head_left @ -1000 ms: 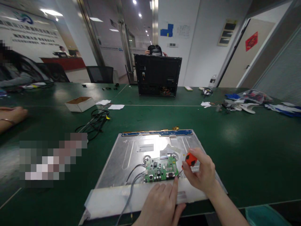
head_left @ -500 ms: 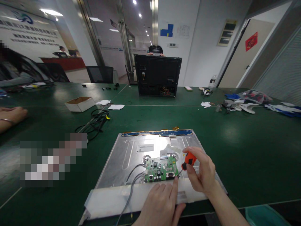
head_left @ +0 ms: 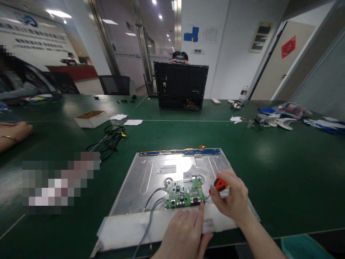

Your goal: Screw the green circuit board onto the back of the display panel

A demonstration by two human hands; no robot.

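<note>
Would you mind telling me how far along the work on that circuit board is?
Done: the metal panel lies bare on the table, its board exposed. In hand: the right hand holds a screwdriver with its tip at the board's right corner, while the left hand steadies the panel's near edge. Left: the board sits in place, its cables attached.

Circuit board [head_left: 184, 196]: on the metal panel [head_left: 151, 180] (near edge).
Cables [head_left: 109, 138]: left, behind the panel.
Box [head_left: 91, 118]: behind the cables.

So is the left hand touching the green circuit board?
Cannot tell. In the head view the left hand lies on the panel, fingertips at the green circuit board edge; contact unclear.
</note>
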